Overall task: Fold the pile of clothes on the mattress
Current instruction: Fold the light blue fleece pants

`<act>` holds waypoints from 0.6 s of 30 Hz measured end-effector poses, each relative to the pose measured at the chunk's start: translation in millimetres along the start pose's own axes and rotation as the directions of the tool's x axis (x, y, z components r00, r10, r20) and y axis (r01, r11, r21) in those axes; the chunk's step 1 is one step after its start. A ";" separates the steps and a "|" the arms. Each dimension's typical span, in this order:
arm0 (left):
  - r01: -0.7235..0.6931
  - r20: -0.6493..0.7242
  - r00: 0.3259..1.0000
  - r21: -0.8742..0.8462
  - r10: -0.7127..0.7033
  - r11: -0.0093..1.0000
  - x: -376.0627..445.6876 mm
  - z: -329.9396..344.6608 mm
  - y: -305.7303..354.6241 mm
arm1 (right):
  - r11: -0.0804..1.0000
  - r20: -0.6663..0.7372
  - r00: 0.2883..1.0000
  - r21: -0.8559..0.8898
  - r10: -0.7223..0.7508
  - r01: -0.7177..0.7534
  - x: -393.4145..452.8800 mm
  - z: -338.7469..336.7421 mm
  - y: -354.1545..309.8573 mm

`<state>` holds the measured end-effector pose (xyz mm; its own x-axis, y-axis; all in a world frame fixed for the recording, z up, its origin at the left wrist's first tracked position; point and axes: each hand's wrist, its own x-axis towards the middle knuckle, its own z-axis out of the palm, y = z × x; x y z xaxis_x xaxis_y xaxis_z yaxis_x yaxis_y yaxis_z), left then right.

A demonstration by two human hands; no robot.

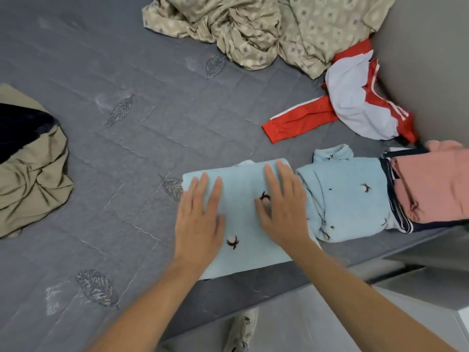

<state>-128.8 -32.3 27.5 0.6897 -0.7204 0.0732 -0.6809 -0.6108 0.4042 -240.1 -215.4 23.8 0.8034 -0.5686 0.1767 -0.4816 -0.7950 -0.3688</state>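
Observation:
A light blue folded garment (241, 217) with small dark motifs lies near the front edge of the grey mattress (127, 153). My left hand (199, 222) lies flat on its left side, fingers straight. My right hand (283, 209) presses flat on its right half. Just to the right sits a second light blue folded garment (347, 199), then a pink folded garment (431, 184) on a dark navy one (396, 212). A crumpled red and white jacket (355, 107) lies behind them.
A crumpled beige patterned cloth (253, 29) fills the far side of the mattress. A beige and dark bundle (28, 161) lies at the left. A grey wall (431, 59) bounds the right side. Pale floor (330, 313) shows below the mattress edge.

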 end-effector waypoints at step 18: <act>0.026 0.141 0.989 0.106 -0.041 0.994 13.5 125.8 -29.0 | 0.992 0.200 0.976 -0.070 -0.086 0.102 4.0 111.6 41.6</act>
<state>-130.8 -65.7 -97.9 0.6755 -0.7338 -0.0723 -0.6848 -0.6607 0.3074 -217.9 -227.2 -92.7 0.8957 -0.4441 0.0216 -0.4204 -0.8617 -0.2841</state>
